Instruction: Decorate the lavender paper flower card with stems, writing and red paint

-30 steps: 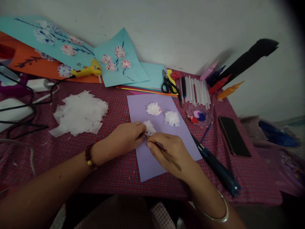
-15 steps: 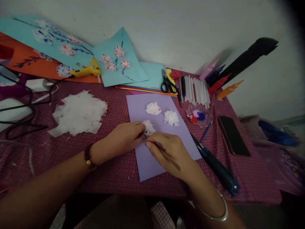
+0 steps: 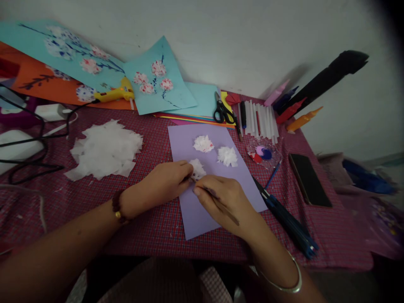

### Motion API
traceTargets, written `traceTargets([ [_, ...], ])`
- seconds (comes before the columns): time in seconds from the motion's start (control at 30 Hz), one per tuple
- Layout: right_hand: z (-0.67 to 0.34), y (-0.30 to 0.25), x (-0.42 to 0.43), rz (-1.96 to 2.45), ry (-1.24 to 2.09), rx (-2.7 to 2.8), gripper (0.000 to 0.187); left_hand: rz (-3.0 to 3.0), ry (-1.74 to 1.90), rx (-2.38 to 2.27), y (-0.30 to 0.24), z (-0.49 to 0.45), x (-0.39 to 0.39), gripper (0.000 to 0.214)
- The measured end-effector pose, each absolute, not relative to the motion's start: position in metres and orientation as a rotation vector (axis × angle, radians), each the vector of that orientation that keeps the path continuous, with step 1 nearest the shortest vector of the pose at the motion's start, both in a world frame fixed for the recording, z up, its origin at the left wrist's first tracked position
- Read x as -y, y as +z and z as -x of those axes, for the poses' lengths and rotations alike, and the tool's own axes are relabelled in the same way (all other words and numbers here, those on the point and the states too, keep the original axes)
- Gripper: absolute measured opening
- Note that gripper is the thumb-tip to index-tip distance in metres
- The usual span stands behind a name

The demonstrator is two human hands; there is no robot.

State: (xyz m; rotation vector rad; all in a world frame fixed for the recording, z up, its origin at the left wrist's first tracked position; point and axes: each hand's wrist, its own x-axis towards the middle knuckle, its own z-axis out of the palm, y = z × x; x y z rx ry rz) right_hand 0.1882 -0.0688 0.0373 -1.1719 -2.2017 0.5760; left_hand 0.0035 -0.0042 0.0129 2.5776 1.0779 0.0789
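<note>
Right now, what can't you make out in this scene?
In the head view:
Brown-handled tool: tip too small and dim between the left hand and right hand.
Nearest white flower: partly covered by the hands.
Orange sheet: overlapped by a blue sheet, cut off by the left edge.
Plastic bag: contents blurred.

The table [image 3: 151, 231] is covered by a red checked cloth [image 3: 344, 235]; beneath the fingers [image 3: 208, 182] a purple sheet [image 3: 200, 219] is laid; left of them white paper pieces [image 3: 107, 149] are heaped; beyond them coloured papers [image 3: 205, 100] are stacked; to their right a clear palette [image 3: 268, 164], a blue-handled tool [image 3: 288, 223] and a dark phone [image 3: 309, 179] are placed.
</note>
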Motion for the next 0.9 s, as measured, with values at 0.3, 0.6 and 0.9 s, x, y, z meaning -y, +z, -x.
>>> traceTargets([
  [0.3, -0.1882, 0.0375, 0.0694, 1.171, 0.567, 2.218, 0.023, -2.580, 0.056, -1.093, 0.0137, -0.0044, 0.0052, 0.013],
  [0.6, -0.1868, 0.0396, 0.0706, 1.199, 0.642, 2.289, 0.022, -2.578, 0.056, -1.115, 0.0124, -0.0040, 0.0042, 0.012],
  [0.9, -0.1860, 0.0428, 0.0717, 1.197, 0.668, 2.348, 0.025, -2.562, 0.062, -1.107, 0.0136, -0.0048, 0.0046, 0.012],
])
